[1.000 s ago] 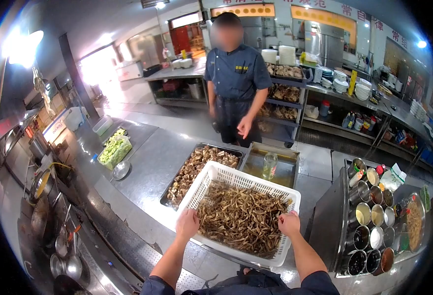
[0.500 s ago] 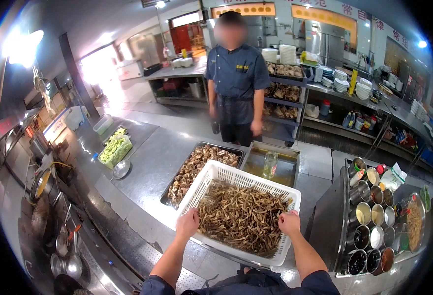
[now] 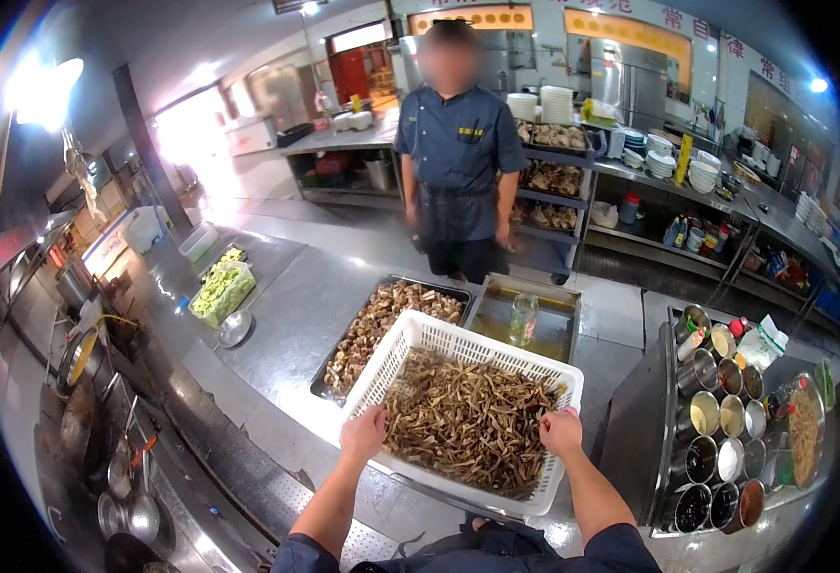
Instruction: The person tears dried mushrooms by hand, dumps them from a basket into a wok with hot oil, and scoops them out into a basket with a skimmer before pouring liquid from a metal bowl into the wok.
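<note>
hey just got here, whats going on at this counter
Someone has both bare hands on a white basket full of brown strips: the left hand grips one side, the right hand the other. Whether the counter bears any of its weight is hard to tell. Just beyond it are a tray of brown chunks and a shallow metal tray with a clear glass vessel in it. Across the counter, a co-worker stands facing this way, arms down.

- I counted one white basket (image 3: 496,352).
- Two bare hands (image 3: 363,433) showed.
- One co-worker (image 3: 460,143) stood opposite.
- Two counter trays (image 3: 574,325) lay beyond.
- Crowded seasoning pots (image 3: 685,385) numbered perhaps fourteen.
</note>
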A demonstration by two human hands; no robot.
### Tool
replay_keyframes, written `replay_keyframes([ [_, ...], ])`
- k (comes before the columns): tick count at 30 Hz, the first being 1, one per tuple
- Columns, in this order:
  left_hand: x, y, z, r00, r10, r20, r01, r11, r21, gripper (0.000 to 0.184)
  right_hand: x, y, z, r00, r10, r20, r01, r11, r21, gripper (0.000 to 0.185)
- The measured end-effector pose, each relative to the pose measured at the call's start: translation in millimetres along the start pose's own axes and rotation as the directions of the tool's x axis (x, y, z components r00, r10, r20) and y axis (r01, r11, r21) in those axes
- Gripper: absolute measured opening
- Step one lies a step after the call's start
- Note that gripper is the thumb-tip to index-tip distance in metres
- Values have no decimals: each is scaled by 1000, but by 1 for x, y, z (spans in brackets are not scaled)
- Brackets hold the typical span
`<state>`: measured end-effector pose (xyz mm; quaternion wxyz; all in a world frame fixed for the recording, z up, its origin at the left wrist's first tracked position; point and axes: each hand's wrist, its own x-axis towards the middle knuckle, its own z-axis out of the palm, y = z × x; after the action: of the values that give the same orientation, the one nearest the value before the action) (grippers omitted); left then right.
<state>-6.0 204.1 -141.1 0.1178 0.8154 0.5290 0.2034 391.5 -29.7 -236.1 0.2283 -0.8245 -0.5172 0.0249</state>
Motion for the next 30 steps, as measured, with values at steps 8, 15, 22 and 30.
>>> replay_keyframes([
  [8, 4, 1, -2, 996, -27, 84, 20, 996, 86, 23, 1, 2, 2, 1000, -18, 8, 18, 999, -40, 9],
  [15, 3, -1, 1, 999, 38, -19, -38, 999, -3, 16, 0, 4, 6, 996, -61, -62, 59, 998, -30, 8],
  [22, 3, 4, -4, 994, 91, -57, -93, 995, -34, 13, 2, -1, -4, 999, 3, 48, -2, 1000, -25, 9],
  [30, 7, 0, 0, 993, 118, 9, -118, 993, 5, 16, 2, -4, -4, 999, -33, -37, 34, 999, 5, 7],
])
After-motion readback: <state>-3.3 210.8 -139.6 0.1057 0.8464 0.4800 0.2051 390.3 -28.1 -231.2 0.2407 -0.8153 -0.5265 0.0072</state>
